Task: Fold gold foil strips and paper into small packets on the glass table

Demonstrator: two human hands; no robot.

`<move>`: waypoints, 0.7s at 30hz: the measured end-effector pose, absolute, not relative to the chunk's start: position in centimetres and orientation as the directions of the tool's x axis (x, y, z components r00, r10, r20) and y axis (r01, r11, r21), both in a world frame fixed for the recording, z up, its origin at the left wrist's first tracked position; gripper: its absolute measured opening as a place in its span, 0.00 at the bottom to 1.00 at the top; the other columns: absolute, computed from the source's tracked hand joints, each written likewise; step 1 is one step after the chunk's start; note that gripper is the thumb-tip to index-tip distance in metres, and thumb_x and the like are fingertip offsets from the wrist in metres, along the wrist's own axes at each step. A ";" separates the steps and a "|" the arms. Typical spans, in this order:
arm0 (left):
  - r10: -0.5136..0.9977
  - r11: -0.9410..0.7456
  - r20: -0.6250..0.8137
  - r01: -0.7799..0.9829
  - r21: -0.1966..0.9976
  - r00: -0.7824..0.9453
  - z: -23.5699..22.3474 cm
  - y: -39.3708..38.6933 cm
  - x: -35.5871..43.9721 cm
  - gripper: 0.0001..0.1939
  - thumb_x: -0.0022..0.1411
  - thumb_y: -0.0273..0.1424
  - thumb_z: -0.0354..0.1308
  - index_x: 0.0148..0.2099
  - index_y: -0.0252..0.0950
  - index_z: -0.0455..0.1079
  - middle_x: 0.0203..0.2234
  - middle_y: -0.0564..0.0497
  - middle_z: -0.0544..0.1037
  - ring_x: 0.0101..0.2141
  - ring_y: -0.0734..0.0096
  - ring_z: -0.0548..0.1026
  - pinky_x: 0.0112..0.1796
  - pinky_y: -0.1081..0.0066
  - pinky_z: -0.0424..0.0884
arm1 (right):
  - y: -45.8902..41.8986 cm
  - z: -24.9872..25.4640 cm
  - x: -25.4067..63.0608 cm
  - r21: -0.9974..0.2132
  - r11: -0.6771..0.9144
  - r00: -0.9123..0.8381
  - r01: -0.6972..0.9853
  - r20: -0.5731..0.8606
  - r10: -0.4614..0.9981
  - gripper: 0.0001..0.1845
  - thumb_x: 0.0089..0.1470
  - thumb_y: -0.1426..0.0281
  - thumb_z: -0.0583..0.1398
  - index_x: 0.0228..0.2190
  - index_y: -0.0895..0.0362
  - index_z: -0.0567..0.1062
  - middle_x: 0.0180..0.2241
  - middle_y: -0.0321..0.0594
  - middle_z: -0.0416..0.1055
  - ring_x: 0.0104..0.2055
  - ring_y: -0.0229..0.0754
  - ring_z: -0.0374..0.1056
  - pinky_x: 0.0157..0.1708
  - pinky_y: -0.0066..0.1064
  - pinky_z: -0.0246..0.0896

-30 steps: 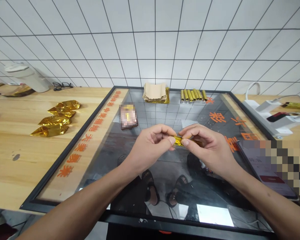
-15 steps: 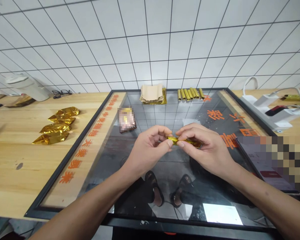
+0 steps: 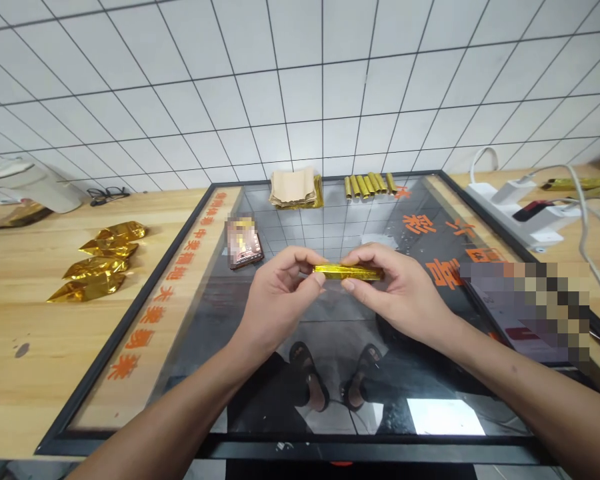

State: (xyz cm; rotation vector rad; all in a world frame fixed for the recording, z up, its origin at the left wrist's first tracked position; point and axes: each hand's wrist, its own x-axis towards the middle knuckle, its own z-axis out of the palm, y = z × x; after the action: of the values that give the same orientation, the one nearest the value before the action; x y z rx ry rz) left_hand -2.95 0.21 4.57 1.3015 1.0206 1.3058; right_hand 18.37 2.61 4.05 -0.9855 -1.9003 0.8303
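Above the glass panel [image 3: 300, 373], a gold foil paper roll [image 3: 347, 272] lies crosswise between my two hands. My left hand [image 3: 285, 290] pinches its left end with thumb and fingers. Around its right part, my right hand [image 3: 397, 283] is closed, thumb below and fingers above. Several similar gold rolls [image 3: 370, 185] lie side by side at the back of the glass. To their left sits a stack of tan and gold paper sheets [image 3: 293, 187].
Folded gold foil pieces [image 3: 100, 260] lie on the wooden table [image 3: 10, 347] at left, near eyeglasses [image 3: 107, 195] and a white container [image 3: 35, 183]. A small box [image 3: 243, 243] is on the glass. At right are a power strip [image 3: 510, 220] and a partly blurred tablet-like screen [image 3: 520, 327].
My fingers have spread slightly apart along the gold roll, so more of its length shows between them. The whole view has shifted a little.
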 end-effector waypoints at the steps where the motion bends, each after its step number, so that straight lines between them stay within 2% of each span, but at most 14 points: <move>1: 0.985 -0.156 0.162 -0.077 0.985 0.067 4.6 0.2 -3.0 0.06 0.63 0.29 0.69 0.42 0.36 0.76 0.39 0.49 0.81 0.38 0.70 0.77 0.38 0.72 0.78 | 2.7 4.1 18.4 -0.820 0.478 -0.349 0.316 0.368 0.862 0.06 0.63 0.69 0.67 0.42 0.50 0.80 0.39 0.36 0.80 0.39 0.44 0.75 0.41 0.37 0.70; 5: 0.983 -0.154 0.158 -0.046 0.987 0.098 4.2 0.3 -3.1 0.10 0.63 0.29 0.70 0.46 0.38 0.76 0.42 0.49 0.80 0.42 0.68 0.77 0.39 0.72 0.77 | 2.9 4.1 18.4 -0.816 0.496 -0.349 0.297 0.391 0.852 0.03 0.63 0.70 0.66 0.40 0.50 0.80 0.39 0.37 0.79 0.39 0.44 0.74 0.40 0.36 0.68; 9: 0.981 -0.172 0.175 -0.042 0.984 0.089 3.9 0.4 -3.0 0.06 0.63 0.30 0.70 0.42 0.37 0.77 0.38 0.50 0.81 0.37 0.71 0.77 0.38 0.73 0.76 | 2.9 4.1 18.4 -0.829 0.485 -0.352 0.278 0.381 0.855 0.04 0.63 0.69 0.67 0.41 0.50 0.80 0.39 0.37 0.79 0.40 0.44 0.74 0.41 0.37 0.69; 13: 0.987 -0.141 0.147 -0.082 0.987 0.071 4.1 0.4 -2.7 0.10 0.60 0.30 0.72 0.43 0.37 0.78 0.38 0.50 0.81 0.36 0.71 0.77 0.36 0.73 0.78 | 2.8 4.2 18.3 -0.831 0.502 -0.360 0.242 0.403 0.841 0.04 0.63 0.71 0.66 0.39 0.50 0.80 0.41 0.38 0.79 0.42 0.45 0.75 0.42 0.38 0.69; 17: 0.984 -0.149 0.156 -0.088 0.985 0.084 4.2 0.4 -2.7 0.07 0.61 0.30 0.72 0.41 0.36 0.79 0.35 0.51 0.81 0.33 0.75 0.76 0.36 0.74 0.78 | 2.8 4.4 18.3 -0.841 0.488 -0.352 0.234 0.395 0.849 0.06 0.63 0.71 0.67 0.41 0.50 0.80 0.40 0.37 0.78 0.41 0.44 0.74 0.42 0.37 0.68; 21: 0.986 -0.132 0.143 -0.125 0.983 0.088 4.1 0.3 -2.7 0.14 0.59 0.32 0.75 0.47 0.38 0.80 0.39 0.50 0.83 0.37 0.71 0.79 0.36 0.73 0.80 | 2.7 4.4 18.3 -0.841 0.493 -0.368 0.224 0.396 0.842 0.03 0.64 0.71 0.66 0.40 0.50 0.81 0.40 0.38 0.79 0.42 0.45 0.75 0.42 0.37 0.69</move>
State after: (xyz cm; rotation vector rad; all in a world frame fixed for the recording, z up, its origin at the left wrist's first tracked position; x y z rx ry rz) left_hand -2.68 0.30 4.07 1.2640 0.9818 1.2898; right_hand 18.27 2.73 4.41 -0.8883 -1.8593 0.8842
